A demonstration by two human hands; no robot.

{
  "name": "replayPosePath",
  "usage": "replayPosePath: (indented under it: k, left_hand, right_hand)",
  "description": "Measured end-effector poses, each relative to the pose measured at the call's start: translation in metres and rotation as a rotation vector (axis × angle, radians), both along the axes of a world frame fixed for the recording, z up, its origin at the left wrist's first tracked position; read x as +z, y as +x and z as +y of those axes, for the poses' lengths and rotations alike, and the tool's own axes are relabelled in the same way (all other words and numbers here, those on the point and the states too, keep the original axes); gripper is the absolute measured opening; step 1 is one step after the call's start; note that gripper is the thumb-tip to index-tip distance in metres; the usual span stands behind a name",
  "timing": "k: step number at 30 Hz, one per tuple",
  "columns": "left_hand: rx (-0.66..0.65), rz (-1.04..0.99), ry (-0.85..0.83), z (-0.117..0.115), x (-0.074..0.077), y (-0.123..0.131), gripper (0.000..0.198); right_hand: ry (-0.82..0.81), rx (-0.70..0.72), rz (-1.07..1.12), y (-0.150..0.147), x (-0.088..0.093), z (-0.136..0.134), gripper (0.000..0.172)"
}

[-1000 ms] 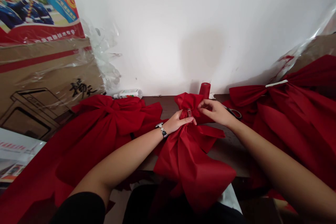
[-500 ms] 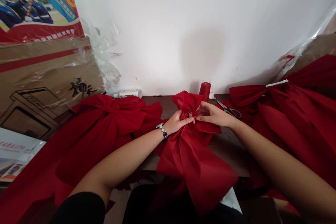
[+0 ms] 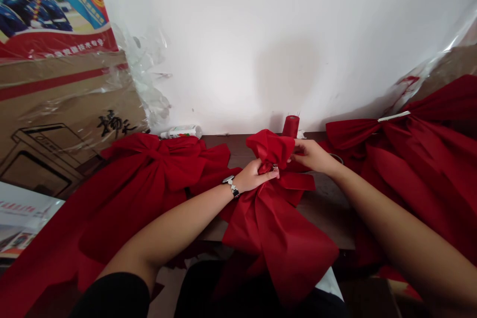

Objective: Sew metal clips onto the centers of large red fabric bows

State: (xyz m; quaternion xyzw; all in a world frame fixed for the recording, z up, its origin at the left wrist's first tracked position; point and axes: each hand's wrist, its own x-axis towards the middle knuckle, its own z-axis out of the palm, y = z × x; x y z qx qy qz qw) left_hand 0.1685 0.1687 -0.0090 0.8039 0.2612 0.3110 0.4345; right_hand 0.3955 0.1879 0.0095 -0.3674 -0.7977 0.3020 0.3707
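A red fabric bow [image 3: 276, 223] stands in front of me, its long tails spreading down over the table edge toward my lap. My left hand [image 3: 257, 177] is closed around its gathered neck, thumb on the front. Just above that thumb is a small shiny metal piece [image 3: 275, 167], perhaps a pin or clip. To the right of the bow's puffed top [image 3: 270, 145], my right hand [image 3: 311, 155] has its fingers bent and pinched together. Its fingertips are partly hidden at the cloth's edge, and what they hold is too small to make out.
A red thread spool [image 3: 291, 126] with needles stands by the wall. Scissors [image 3: 337, 158] lie mostly behind my right hand. Finished-looking red bows lie left [image 3: 156, 169] and right [image 3: 417, 149]. A white tube [image 3: 182, 132] and cardboard box [image 3: 67, 109] are at left.
My right hand has moved slightly up and right, away from the metal piece, and now covers most of the scissors. The bow's top has tilted right; my left hand keeps its grip.
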Motion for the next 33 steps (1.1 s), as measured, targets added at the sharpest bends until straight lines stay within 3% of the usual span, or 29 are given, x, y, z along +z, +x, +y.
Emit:
replayPosePath:
  k: [5,12,16,18,20,24,26,29,33]
  left_hand:
    - [0.002,0.025,0.006,-0.001,-0.001,0.0,0.036]
    - [-0.002,0.008,0.001,0.0,-0.003,0.0,0.032]
    - [-0.017,-0.022,-0.002,0.001,0.0,0.0,0.034]
    - [-0.007,-0.033,0.002,0.002,0.001,0.0,0.036]
    - [0.013,-0.044,0.002,0.003,0.001,-0.001,0.039]
    - [0.001,-0.054,-0.006,0.004,0.002,-0.001,0.039]
    - [-0.016,-0.056,-0.01,0.003,0.003,-0.001,0.039]
    - [-0.024,-0.053,-0.006,0.001,0.004,0.0,0.038]
    - [-0.046,-0.038,0.0,0.001,0.004,0.0,0.039]
  right_hand:
    - [0.093,-0.179,-0.007,0.005,-0.001,0.004,0.006]
    - [0.001,-0.192,0.109,0.01,0.003,0.006,0.012]
    - [-0.284,-0.05,0.224,0.013,0.013,-0.001,0.023]
    - [-0.437,0.057,0.325,0.015,0.019,-0.006,0.021]
    - [-0.48,0.077,0.442,0.018,0.023,-0.009,0.014]
    - [-0.464,-0.01,0.698,0.021,0.026,-0.01,0.005]
    - [-0.438,-0.033,0.776,0.021,0.025,-0.008,0.013]
    - [-0.33,-0.04,0.769,0.016,0.02,-0.005,0.028]
    - [-0.192,-0.122,0.714,0.01,0.011,0.0,0.03]
